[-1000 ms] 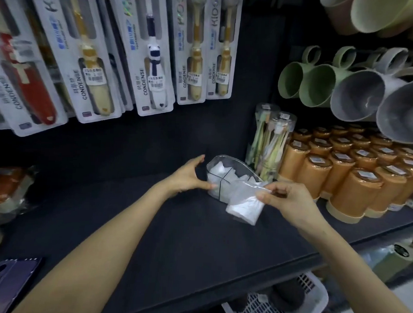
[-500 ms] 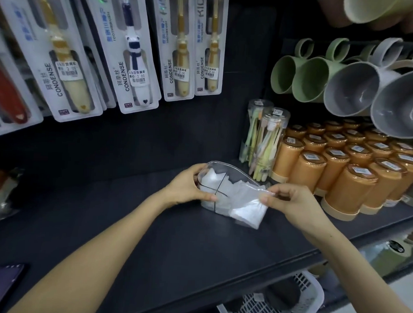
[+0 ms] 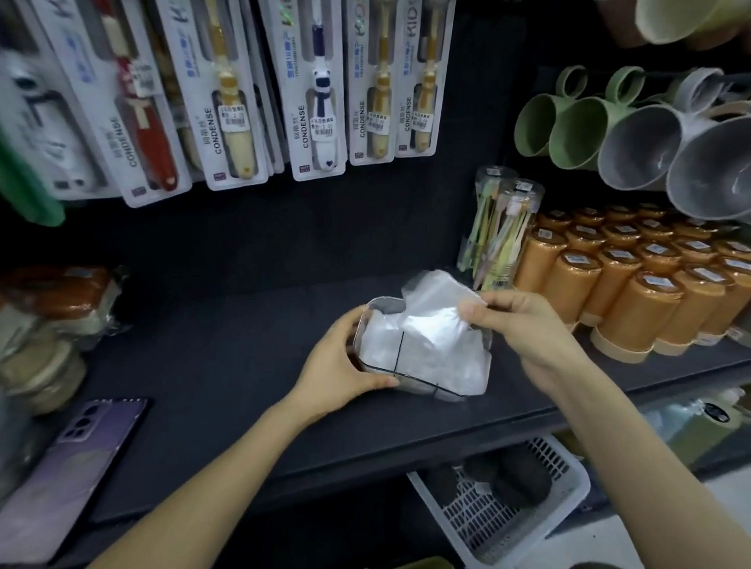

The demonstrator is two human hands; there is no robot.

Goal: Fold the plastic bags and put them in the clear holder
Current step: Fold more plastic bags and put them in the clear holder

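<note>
One plastic bag (image 3: pixel 432 314) pinched by right hand (image 3: pixel 529 330) over clear holder (image 3: pixel 380 302), gripped by left hand (image 3: pixel 341 364).

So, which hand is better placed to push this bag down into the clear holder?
Right. The right hand pinches the folded bag just over the clear holder, while the left hand grips the holder's side, likely steadying it.

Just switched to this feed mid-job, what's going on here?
A person works at a black shelf. The left hand grips the clear holder, steadying it. The right hand pinches a folded plastic bag at the holder's open top, partly sticking out above it. More folded bags already sit inside the holder.
</note>
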